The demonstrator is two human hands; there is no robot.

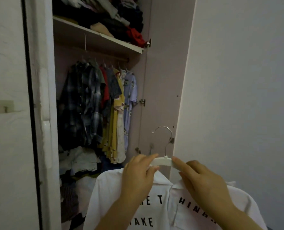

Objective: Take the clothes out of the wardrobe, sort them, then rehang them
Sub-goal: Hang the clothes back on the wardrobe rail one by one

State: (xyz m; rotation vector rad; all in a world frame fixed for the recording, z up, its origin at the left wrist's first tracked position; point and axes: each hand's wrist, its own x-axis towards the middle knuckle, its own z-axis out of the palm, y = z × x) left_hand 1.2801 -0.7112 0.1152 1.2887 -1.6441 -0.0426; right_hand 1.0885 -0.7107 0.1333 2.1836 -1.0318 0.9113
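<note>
Near the bottom of the view, a white shirt [104, 193] with black lettering hangs on a white hanger [163, 161], held up in front of the open wardrobe [142, 97]. The left hand [138, 176] grips the hanger's left arm, and the right hand [202, 178] pinches its right arm above the collar. Farther in, to the left, shirts [94, 103] hang from the rail [114, 58] above a loose heap [78, 160]. Piled clothes [104, 12] fill the shelf [96, 33] overhead.

Open gap right of hanging shirts [104, 103], rail [114, 58] crowded leftward, door [164, 80] flanking right
</note>
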